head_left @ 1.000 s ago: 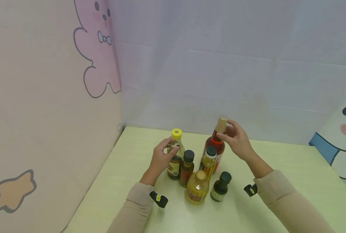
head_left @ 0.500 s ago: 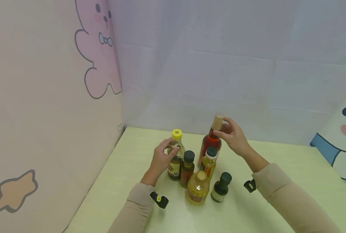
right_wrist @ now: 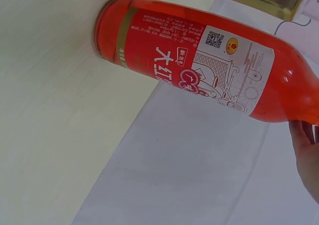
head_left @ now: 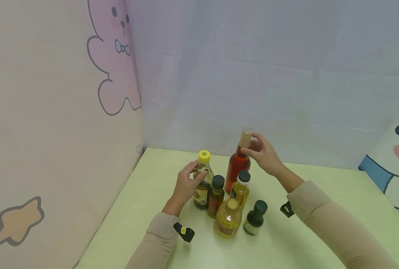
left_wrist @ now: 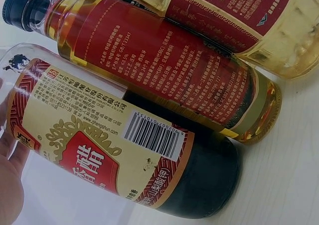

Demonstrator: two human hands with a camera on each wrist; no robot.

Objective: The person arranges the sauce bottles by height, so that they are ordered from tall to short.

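My left hand [head_left: 187, 184] holds the upper part of a yellow-capped vinegar bottle [head_left: 203, 192], thumb on the near side. Its cream and red label [left_wrist: 99, 145] faces the left wrist camera. My right hand [head_left: 264, 154] grips the neck of a tall bottle of red vinegar [head_left: 238, 166], just below its tan cap. In the right wrist view the bottle's base [right_wrist: 107, 28] is at or close to the tabletop. Right of the yellow-capped bottle stands a small dark-capped olive oil bottle [head_left: 215, 201]. A green-capped bottle of yellow liquid [head_left: 240, 192] partly hides the red one.
A round bottle of pale yellow liquid [head_left: 228, 220] stands in front, with a small dark green-capped bottle [head_left: 253, 220] to its right. The pale tabletop [head_left: 337, 194] meets a curtain-like back wall [head_left: 270, 93] and a printed left wall [head_left: 65, 149].
My right hand has moved left and slightly away with the red vinegar bottle, bringing it closer to the yellow-capped bottle. The left hand keeps its hold in place.
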